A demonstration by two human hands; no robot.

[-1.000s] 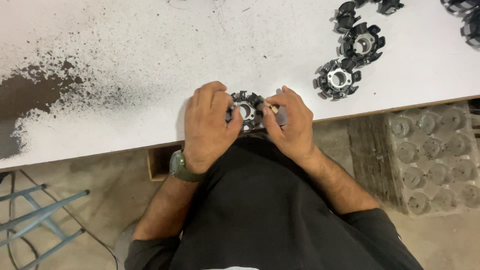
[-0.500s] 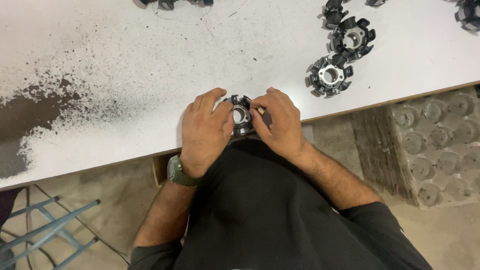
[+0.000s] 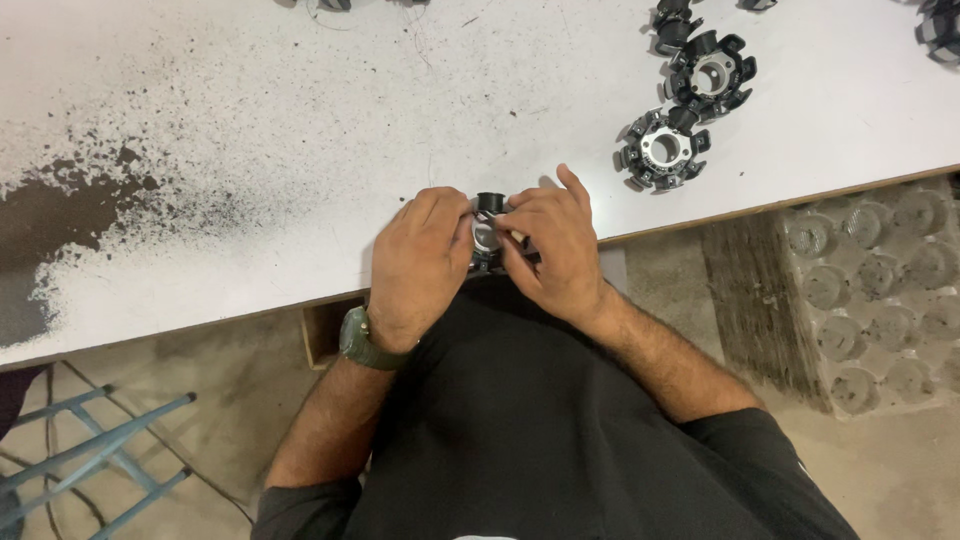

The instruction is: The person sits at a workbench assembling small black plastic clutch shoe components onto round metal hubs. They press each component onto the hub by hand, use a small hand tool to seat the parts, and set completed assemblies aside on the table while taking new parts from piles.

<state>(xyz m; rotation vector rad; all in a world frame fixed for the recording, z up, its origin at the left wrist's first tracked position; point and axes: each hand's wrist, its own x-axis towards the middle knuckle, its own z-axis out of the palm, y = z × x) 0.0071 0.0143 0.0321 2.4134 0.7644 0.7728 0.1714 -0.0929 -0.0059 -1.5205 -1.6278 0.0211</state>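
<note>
Both of my hands close around one black toothed ring with a silvery centre [image 3: 487, 222] at the near edge of the white table [image 3: 300, 120]. My left hand [image 3: 418, 265], with a green watch on its wrist, grips the part's left side. From the right, my right hand [image 3: 553, 250] covers it, fingertips pressed on its top and the index finger lifted. Most of the part is hidden by my fingers.
Similar black toothed rings lie on the table at the upper right [image 3: 660, 150] [image 3: 712, 72], more at the top edge. Dark powder stains the table's left side [image 3: 60, 210]. A grey moulded tray [image 3: 880, 290] lies on the floor at right, a blue metal frame [image 3: 90, 450] at lower left.
The view shifted slightly, so hands and part sit a little further right. My right index finger has lifted off the part. Both hands stay closed on it.
</note>
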